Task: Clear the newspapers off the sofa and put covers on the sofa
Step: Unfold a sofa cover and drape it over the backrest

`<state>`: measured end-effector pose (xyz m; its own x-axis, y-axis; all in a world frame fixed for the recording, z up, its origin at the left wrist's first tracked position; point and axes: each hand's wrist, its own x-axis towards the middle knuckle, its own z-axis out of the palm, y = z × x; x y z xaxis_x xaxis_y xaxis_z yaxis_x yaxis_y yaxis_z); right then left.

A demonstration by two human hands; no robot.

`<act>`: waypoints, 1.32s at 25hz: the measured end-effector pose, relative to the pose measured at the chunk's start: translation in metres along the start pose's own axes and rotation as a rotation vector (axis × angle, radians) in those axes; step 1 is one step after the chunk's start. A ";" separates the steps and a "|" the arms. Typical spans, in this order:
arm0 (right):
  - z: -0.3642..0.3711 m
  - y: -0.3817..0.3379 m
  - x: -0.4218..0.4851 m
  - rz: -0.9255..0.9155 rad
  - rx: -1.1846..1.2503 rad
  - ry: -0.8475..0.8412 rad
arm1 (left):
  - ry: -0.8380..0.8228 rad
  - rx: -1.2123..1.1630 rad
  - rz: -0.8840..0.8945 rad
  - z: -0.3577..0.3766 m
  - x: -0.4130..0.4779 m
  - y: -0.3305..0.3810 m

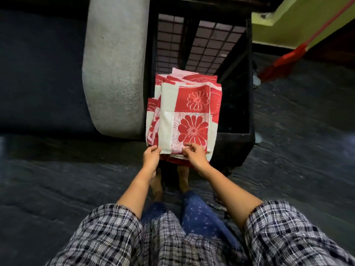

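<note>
Looking straight down here, and both hands are at the covers (pixel 189 112), a folded stack in red and white with big flower prints, lying on top of a black stand (pixel 236 135) just to the right of the sofa (pixel 38 64). The stack lies lengthwise away from the person, its near edge hanging a little over the front of the stand, several folded layers fanning out at the left side and at the far end. The left hand (pixel 151 157) is at the near left corner, thumb and fingertips closed in a pinch on the edge of the top fold. The right hand (pixel 195 154) is just beside it on the near edge, below the lower flower, fingers curled down and thumb tucked in, nipping the cloth between them; how many layers it has, I cannot tell. The two hands are close together, not touching. The sofa's grey armrest (pixel 115 64) runs up the left of the stand, right against it, with the dark blue seat off to the left. Behind the stack a grid of bars shows in the stand. Below the hands, bare feet (pixel 156 186) stand on a dark floor (pixel 297 150), close up to the stand. Checked sleeves (pixel 107 233) fill the bottom of the view. Far right, a red broom (pixel 284 62) leans by a green wall (pixel 299 14), well apart from the covers
</note>
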<state>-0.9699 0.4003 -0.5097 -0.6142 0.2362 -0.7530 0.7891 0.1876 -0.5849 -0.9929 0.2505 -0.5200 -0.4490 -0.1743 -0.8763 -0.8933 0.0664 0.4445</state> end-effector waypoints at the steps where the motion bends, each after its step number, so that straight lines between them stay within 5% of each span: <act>1: 0.000 -0.002 0.004 -0.009 -0.007 0.003 | -0.007 0.016 -0.015 0.003 0.006 0.000; 13: 0.000 -0.034 0.035 -0.091 -0.033 -0.012 | 0.013 0.097 -0.018 0.017 0.036 0.007; 24: -0.007 -0.102 0.017 -0.884 -1.089 -0.286 | 0.281 0.291 0.503 0.013 -0.048 0.048; 29: 0.009 -0.133 -0.001 -1.205 -1.103 -0.202 | 0.499 0.103 0.665 -0.037 -0.090 0.060; 33: 0.065 -0.175 -0.065 -1.330 -0.971 -0.347 | 0.761 -0.037 0.813 -0.106 -0.122 0.055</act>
<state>-1.0678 0.2899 -0.3780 -0.6716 -0.7404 -0.0272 -0.6161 0.5784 -0.5346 -0.9849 0.1709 -0.3687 -0.7600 -0.6498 0.0148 -0.3315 0.4072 0.8511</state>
